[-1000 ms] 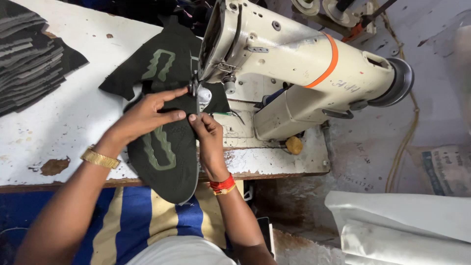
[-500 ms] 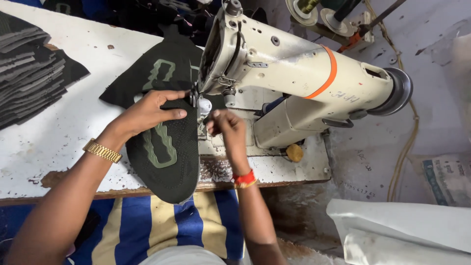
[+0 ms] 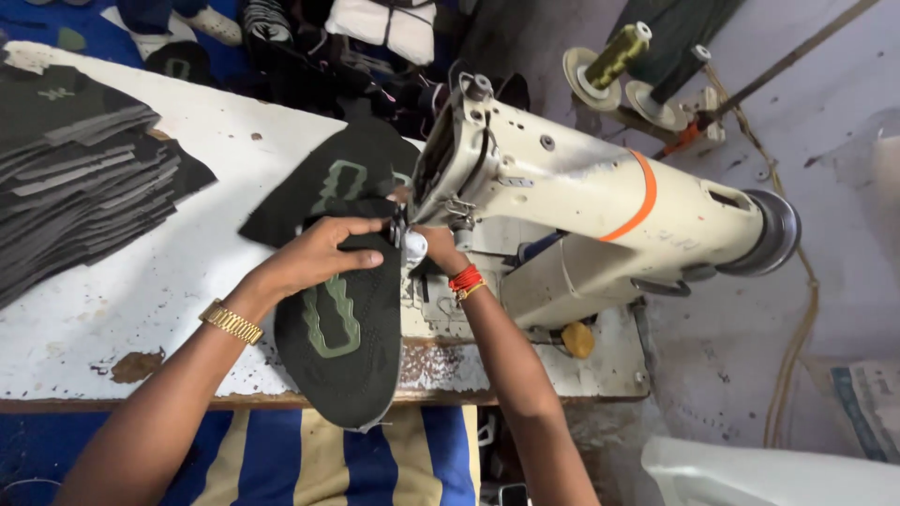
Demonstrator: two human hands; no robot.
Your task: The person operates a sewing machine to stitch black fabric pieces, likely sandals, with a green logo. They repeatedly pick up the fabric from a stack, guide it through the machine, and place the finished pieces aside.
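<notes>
Dark shoe upper (image 3: 342, 323) lies flat on white surface (image 3: 141, 309), toe end overhanging the near edge. Left hand (image 3: 323, 258) presses open-palmed on it beside the sewing machine (image 3: 581, 206). Right hand (image 3: 433, 248) under the machine head, fingers hidden; grip apparently undeterminable. Fabric stack (image 3: 75, 178) far left.

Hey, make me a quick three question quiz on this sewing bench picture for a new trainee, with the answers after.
1. True or false: the left hand lies flat on the dark knit piece.
2. Where is the right hand? A) on the stack of cut pieces B) under the sewing machine head C) on the thread cone
3. What colour is the band around the machine's arm?

Key: 1 true; 2 B; 3 orange.
</notes>
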